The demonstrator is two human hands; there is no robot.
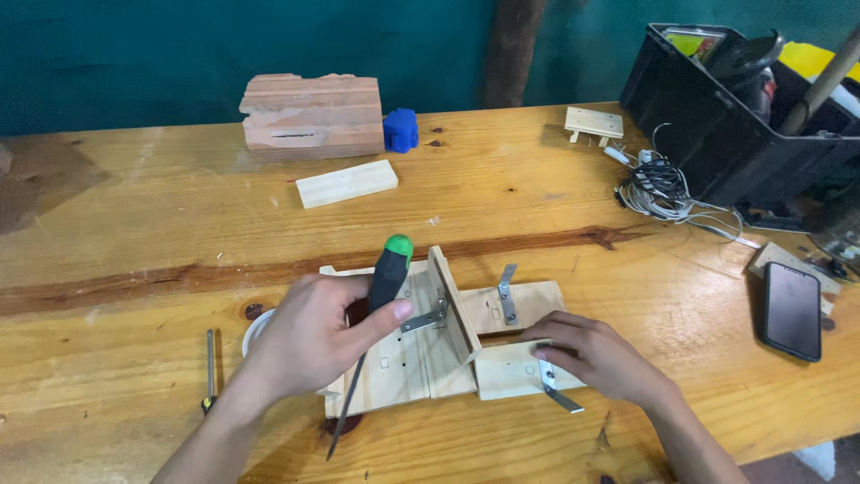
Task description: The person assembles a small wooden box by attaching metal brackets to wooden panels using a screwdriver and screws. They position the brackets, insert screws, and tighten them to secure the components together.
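A flat black phone (792, 310) with a dark, blank screen lies near the bench's (134, 206) right edge, below the open black toolbox (717, 134) at the far right corner.

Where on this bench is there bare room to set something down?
Bare table lies left of the small plank, and between that plank and the wooden assembly. Crowded: around the black toolbox, cable bundle and phone, and where both hands work.

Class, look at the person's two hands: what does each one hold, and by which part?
The left hand grips a screwdriver by its black, green-capped handle. The right hand holds nothing clear of the bench; it rests on a wooden block beside a metal bracket.
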